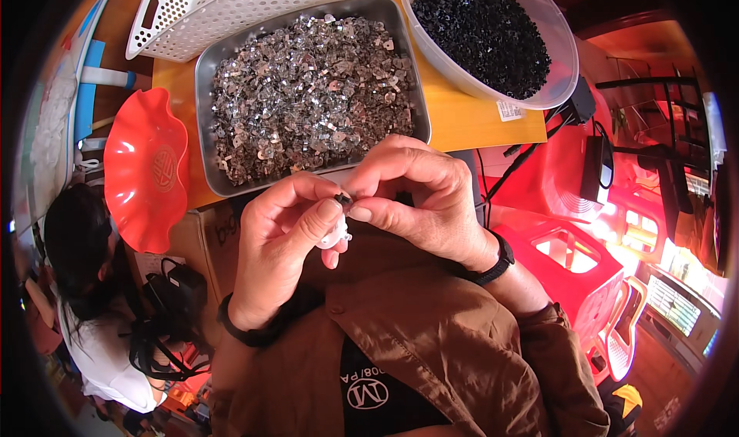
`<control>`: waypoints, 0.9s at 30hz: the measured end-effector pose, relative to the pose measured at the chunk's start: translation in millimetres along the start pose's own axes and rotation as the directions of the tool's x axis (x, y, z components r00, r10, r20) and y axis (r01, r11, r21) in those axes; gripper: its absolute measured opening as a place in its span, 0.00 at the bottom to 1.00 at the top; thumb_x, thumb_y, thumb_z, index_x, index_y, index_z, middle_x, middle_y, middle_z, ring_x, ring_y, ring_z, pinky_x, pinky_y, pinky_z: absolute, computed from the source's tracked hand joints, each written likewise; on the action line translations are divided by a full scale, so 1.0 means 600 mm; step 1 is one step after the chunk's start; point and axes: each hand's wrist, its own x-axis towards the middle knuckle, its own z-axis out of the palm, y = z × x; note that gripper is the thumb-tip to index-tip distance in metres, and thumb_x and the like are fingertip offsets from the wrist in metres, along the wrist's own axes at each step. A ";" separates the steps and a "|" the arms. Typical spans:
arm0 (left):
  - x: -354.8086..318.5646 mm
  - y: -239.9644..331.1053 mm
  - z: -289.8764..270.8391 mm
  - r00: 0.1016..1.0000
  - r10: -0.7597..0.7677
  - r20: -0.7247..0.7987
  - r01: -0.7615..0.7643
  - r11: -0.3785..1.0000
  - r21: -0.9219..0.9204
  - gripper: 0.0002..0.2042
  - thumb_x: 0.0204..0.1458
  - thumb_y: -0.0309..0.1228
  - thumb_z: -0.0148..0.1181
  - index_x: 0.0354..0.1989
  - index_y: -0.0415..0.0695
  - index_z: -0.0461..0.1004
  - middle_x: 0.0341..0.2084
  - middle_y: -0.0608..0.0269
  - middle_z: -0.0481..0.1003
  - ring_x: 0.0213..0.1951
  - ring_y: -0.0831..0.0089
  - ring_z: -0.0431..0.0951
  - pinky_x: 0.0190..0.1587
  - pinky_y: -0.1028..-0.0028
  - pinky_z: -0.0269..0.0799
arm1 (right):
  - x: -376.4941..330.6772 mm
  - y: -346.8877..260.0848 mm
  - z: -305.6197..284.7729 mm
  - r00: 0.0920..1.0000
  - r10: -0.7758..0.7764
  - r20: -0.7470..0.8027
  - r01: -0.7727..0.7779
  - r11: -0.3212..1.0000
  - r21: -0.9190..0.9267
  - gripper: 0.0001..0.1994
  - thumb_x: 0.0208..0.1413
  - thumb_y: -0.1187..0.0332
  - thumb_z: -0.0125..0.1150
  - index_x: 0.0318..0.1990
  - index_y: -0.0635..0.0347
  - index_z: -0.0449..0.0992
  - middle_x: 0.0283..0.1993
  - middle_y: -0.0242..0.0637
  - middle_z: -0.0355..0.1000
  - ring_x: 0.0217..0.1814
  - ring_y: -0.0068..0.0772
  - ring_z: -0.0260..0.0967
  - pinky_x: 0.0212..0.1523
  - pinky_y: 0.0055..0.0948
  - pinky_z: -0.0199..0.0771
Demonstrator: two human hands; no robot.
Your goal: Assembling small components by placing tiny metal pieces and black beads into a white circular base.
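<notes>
Showing at far left: person (pixel 96 283) with dark hair and a white top, turned partly away, well apart from the hands.
Wavy red dish (pixel 146 171): plastic, rippled at the rim, a round emblem at its middle; just left of the metal tray, cannot tell on what resting.
Black bag (pixel 178 289): below the red dish, straps hanging loose.
White basket (pixel 231 14): perforated, tilted, behind the tray.
Metal tray (pixel 206 121): set on the yellow-topped bench (pixel 485 125), heaped with small shiny metal pieces (pixel 308 91), mostly silvery, some coppery.
Left grip (pixel 279 241): raised in front of the tray's near edge, clamped on a white piece between thumb and fingers; dark band round the wrist.
White piece (pixel 336 237): small, rounded, partly hidden by the left thumb.
Black piece (pixel 342 200): tiny, at the left thumb's tip just above the white piece, between the two hands; cannot tell whether joined to it.
Right grip (pixel 427 198): thumb and forefinger tips close together beside the black piece; cannot tell whether clamped on it. Black band (pixel 497 260) on the wrist.
Clear bowl (pixel 566 52): to the right of the tray on the bench, filled with small black parts (pixel 481 37).
Red stool (pixel 573 264): plastic, right of the right forearm.
</notes>
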 end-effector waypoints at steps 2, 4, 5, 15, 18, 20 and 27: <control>0.000 0.003 0.000 1.000 -0.010 0.005 0.010 1.000 -0.001 0.08 0.56 0.29 0.55 0.38 0.37 0.70 0.23 0.63 0.71 0.24 0.78 0.71 0.22 0.80 0.68 | 0.002 0.003 0.001 1.000 -0.023 0.012 0.023 1.000 -0.012 0.09 0.46 0.76 0.66 0.37 0.59 0.79 0.32 0.31 0.72 0.34 0.21 0.70 0.33 0.20 0.70; 0.000 0.005 0.001 1.000 -0.019 0.012 0.019 1.000 -0.003 0.08 0.56 0.29 0.55 0.38 0.37 0.70 0.23 0.64 0.71 0.24 0.78 0.71 0.22 0.80 0.68 | 0.004 0.005 -0.001 0.999 -0.046 0.024 0.047 0.999 -0.025 0.09 0.46 0.76 0.66 0.37 0.59 0.79 0.32 0.32 0.72 0.35 0.23 0.70 0.35 0.21 0.70; 0.001 0.005 0.003 1.000 -0.019 -0.005 0.019 1.000 0.000 0.08 0.56 0.29 0.55 0.38 0.37 0.70 0.23 0.64 0.71 0.24 0.78 0.71 0.22 0.80 0.68 | 0.005 0.005 -0.002 0.997 -0.063 0.048 0.065 0.998 -0.027 0.09 0.46 0.76 0.66 0.37 0.61 0.79 0.33 0.33 0.72 0.36 0.24 0.70 0.36 0.22 0.70; 0.002 0.007 0.001 1.000 -0.007 -0.010 0.008 0.999 0.047 0.09 0.56 0.29 0.56 0.38 0.36 0.70 0.22 0.65 0.70 0.24 0.79 0.70 0.23 0.80 0.67 | 0.010 0.004 -0.003 0.981 -0.190 0.030 0.192 0.965 -0.177 0.08 0.44 0.76 0.67 0.35 0.59 0.79 0.31 0.33 0.73 0.34 0.27 0.71 0.34 0.24 0.72; 0.002 0.009 0.000 1.000 -0.018 0.017 0.017 0.998 0.057 0.08 0.56 0.30 0.56 0.38 0.36 0.70 0.22 0.65 0.70 0.23 0.79 0.70 0.23 0.81 0.67 | 0.008 -0.005 -0.004 0.990 -0.142 0.026 0.144 0.973 -0.178 0.09 0.43 0.76 0.68 0.34 0.59 0.79 0.31 0.33 0.72 0.34 0.27 0.71 0.33 0.24 0.72; 0.002 0.011 0.003 1.000 -0.023 0.021 0.022 0.999 0.045 0.08 0.56 0.29 0.56 0.38 0.36 0.70 0.22 0.65 0.70 0.23 0.80 0.70 0.23 0.81 0.67 | 0.008 -0.005 -0.005 0.990 -0.141 0.021 0.143 0.975 -0.172 0.08 0.43 0.76 0.68 0.33 0.59 0.79 0.31 0.33 0.72 0.33 0.28 0.71 0.33 0.24 0.72; 0.002 0.001 -0.002 0.989 0.142 -0.030 -0.137 0.982 0.131 0.06 0.53 0.25 0.59 0.36 0.36 0.71 0.24 0.66 0.70 0.24 0.81 0.71 0.22 0.82 0.65 | 0.010 -0.003 -0.002 0.978 -0.202 0.043 0.207 0.957 -0.204 0.08 0.45 0.76 0.66 0.35 0.60 0.79 0.32 0.34 0.73 0.34 0.29 0.71 0.32 0.24 0.72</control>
